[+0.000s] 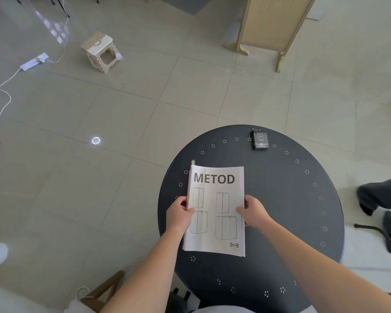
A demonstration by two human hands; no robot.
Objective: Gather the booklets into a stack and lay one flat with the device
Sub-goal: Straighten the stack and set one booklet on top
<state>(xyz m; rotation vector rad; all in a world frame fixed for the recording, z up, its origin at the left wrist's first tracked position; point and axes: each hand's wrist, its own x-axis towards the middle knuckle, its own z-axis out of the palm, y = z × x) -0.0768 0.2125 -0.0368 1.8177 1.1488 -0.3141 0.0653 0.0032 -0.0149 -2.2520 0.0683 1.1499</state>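
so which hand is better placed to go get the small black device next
The right hand. The device lies at the far right of the round table, on that hand's side of the booklets. The left hand would have to cross over the stack. Both hands now grip the stack's edges.

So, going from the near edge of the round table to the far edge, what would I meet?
Table rim → left hand and right hand gripping the booklets → small black device.
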